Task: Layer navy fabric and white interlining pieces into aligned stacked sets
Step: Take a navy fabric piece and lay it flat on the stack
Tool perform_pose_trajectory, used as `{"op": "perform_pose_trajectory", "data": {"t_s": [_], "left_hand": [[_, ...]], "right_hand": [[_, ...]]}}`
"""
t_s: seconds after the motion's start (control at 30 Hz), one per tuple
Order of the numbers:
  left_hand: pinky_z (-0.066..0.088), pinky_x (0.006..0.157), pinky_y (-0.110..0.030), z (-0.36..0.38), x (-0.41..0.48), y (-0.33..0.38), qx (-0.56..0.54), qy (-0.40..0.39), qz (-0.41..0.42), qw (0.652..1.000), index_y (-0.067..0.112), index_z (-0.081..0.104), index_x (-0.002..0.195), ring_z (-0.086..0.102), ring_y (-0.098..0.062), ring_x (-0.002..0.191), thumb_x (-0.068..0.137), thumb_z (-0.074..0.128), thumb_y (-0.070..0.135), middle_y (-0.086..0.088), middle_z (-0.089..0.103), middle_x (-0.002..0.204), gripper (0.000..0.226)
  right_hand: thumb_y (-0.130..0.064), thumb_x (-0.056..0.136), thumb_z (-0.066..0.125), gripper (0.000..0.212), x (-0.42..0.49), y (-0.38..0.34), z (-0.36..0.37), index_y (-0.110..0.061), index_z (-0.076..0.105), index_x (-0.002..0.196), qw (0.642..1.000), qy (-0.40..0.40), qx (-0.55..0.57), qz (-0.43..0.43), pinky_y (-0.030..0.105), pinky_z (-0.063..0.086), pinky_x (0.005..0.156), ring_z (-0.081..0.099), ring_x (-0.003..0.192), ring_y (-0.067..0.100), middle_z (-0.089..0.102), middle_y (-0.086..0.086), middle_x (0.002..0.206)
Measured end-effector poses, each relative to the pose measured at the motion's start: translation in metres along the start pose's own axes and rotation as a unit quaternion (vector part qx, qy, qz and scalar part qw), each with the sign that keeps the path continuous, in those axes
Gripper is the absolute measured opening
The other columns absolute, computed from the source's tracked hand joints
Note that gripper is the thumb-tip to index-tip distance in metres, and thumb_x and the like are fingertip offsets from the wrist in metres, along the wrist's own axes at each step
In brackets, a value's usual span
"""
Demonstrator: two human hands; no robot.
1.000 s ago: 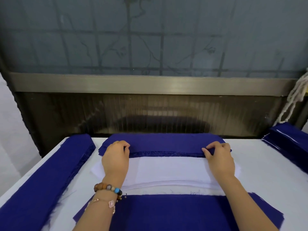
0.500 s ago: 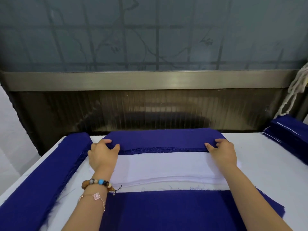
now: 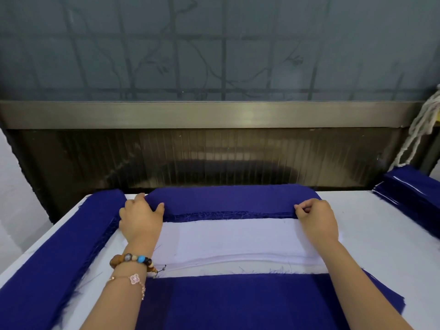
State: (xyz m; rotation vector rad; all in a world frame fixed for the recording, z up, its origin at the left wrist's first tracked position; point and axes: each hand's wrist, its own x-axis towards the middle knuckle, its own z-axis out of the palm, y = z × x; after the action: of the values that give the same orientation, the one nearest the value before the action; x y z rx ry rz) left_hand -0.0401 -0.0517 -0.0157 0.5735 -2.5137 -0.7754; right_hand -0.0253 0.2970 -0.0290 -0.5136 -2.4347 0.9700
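Looks like the pick step. My left grip [image 3: 140,217] and right grip [image 3: 316,217] are clamped on the near corners of the navy stack [image 3: 233,198] at the far edge of the surface [image 3: 376,234]. Next: peel one ply, lay it square on the white interlining [image 3: 233,236].

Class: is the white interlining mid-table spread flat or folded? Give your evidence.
Spread flat: the white interlining lies as a wide, smooth strip on the table, its near edge slightly wavy, no fold showing.

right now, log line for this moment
left hand grips far navy stack, left end | right hand pinches its right end | white interlining stack nearer
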Motion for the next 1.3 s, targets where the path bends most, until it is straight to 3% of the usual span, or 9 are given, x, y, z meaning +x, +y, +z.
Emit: {"op": "perform_pose_trajectory", "data": {"t_s": [0.17, 0.3, 0.5, 0.73, 0.83, 0.93, 1.03, 1.17, 1.3], "left_hand": [[0.042, 0.095, -0.052, 0.001, 0.013, -0.011, -0.04, -0.047, -0.023, 0.998, 0.005, 0.052, 0.134, 0.043, -0.043, 0.121, 0.094, 0.058, 0.035, -0.021, 0.051, 0.131, 0.05], [0.045, 0.092, -0.05, -0.001, 0.02, -0.018, -0.093, -0.041, -0.037, 0.994, 0.009, 0.06, 0.124, 0.047, -0.041, 0.119, 0.091, 0.064, 0.033, -0.018, 0.054, 0.127, 0.042], [0.044, 0.093, -0.049, 0.007, 0.025, -0.021, -0.111, -0.054, -0.056, 0.991, 0.008, 0.059, 0.124, 0.048, -0.039, 0.12, 0.089, 0.065, 0.039, -0.015, 0.057, 0.126, 0.047], [0.039, 0.093, -0.049, 0.007, 0.027, -0.021, -0.103, -0.044, -0.054, 0.992, 0.015, 0.067, 0.109, 0.045, -0.041, 0.118, 0.086, 0.071, 0.035, -0.015, 0.055, 0.125, 0.031], [0.035, 0.094, -0.051, 0.004, 0.02, -0.014, 0.008, 0.022, -0.01, 1.0, 0.02, 0.065, 0.113, 0.038, -0.041, 0.119, 0.085, 0.072, 0.031, -0.014, 0.045, 0.13, 0.031], [0.038, 0.097, -0.051, 0.004, 0.02, -0.012, 0.014, 0.034, 0.093, 0.995, 0.016, 0.06, 0.127, 0.043, -0.034, 0.119, 0.09, 0.065, 0.015, -0.009, 0.05, 0.133, 0.038], [0.047, 0.095, -0.044, 0.009, 0.017, -0.008, -0.075, 0.013, 0.162, 0.984, 0.009, 0.063, 0.124, 0.057, -0.028, 0.111, 0.091, 0.06, 0.005, -0.01, 0.063, 0.122, 0.033], [0.047, 0.073, -0.028, 0.009, 0.012, -0.001, -0.163, 0.081, 0.128, 0.975, 0.007, 0.069, 0.101, 0.059, -0.016, 0.079, 0.09, 0.064, 0.007, -0.007, 0.069, 0.09, 0.012], [0.039, 0.062, -0.014, 0.002, 0.012, 0.002, -0.213, 0.133, 0.105, 0.962, 0.01, 0.067, 0.095, 0.058, -0.011, 0.072, 0.089, 0.067, 0.017, 0.001, 0.063, 0.08, 0.01]], "right_hand": [[-0.018, 0.091, 0.063, 0.012, 0.003, 0.004, 0.0, -0.013, 0.069, 0.1, 0.999, 0.029, -0.024, -0.006, 0.038, 0.051, 0.081, 0.058, 0.093, 0.027, 0.06, 0.012, 0.112], [-0.031, 0.089, 0.065, 0.045, 0.009, 0.015, -0.006, -0.013, 0.053, 0.129, 0.997, 0.011, -0.055, 0.059, 0.044, 0.048, 0.09, 0.054, 0.109, 0.033, 0.056, 0.013, 0.122], [-0.026, 0.088, 0.068, 0.031, 0.014, 0.023, -0.007, -0.014, 0.061, 0.116, 0.997, -0.001, 0.048, 0.068, 0.037, 0.048, 0.081, 0.059, 0.094, 0.026, 0.063, 0.004, 0.095], [-0.02, 0.088, 0.068, 0.02, 0.013, 0.025, -0.006, -0.016, 0.068, 0.108, 0.997, 0.003, 0.068, 0.029, 0.036, 0.05, 0.079, 0.06, 0.09, 0.021, 0.065, 0.004, 0.095], [-0.02, 0.088, 0.068, 0.02, 0.013, 0.024, -0.006, -0.016, 0.068, 0.108, 0.998, 0.008, 0.06, 0.022, 0.037, 0.05, 0.078, 0.061, 0.088, 0.023, 0.066, 0.006, 0.094], [-0.02, 0.089, 0.067, 0.02, 0.012, 0.024, -0.006, -0.015, 0.067, 0.108, 0.998, 0.009, 0.057, 0.017, 0.037, 0.05, 0.078, 0.061, 0.087, 0.023, 0.066, 0.007, 0.093], [-0.019, 0.089, 0.067, 0.02, 0.012, 0.024, -0.005, -0.014, 0.067, 0.109, 0.999, 0.008, 0.053, 0.013, 0.036, 0.051, 0.077, 0.061, 0.085, 0.023, 0.065, 0.007, 0.092], [-0.019, 0.089, 0.067, 0.019, 0.011, 0.023, -0.006, -0.015, 0.066, 0.108, 0.999, 0.009, 0.047, 0.007, 0.036, 0.051, 0.076, 0.061, 0.084, 0.023, 0.065, 0.006, 0.09], [-0.021, 0.089, 0.067, 0.019, 0.01, 0.024, -0.007, -0.015, 0.066, 0.107, 0.999, 0.013, 0.039, 0.002, 0.036, 0.051, 0.076, 0.061, 0.083, 0.023, 0.066, 0.005, 0.088]]}}
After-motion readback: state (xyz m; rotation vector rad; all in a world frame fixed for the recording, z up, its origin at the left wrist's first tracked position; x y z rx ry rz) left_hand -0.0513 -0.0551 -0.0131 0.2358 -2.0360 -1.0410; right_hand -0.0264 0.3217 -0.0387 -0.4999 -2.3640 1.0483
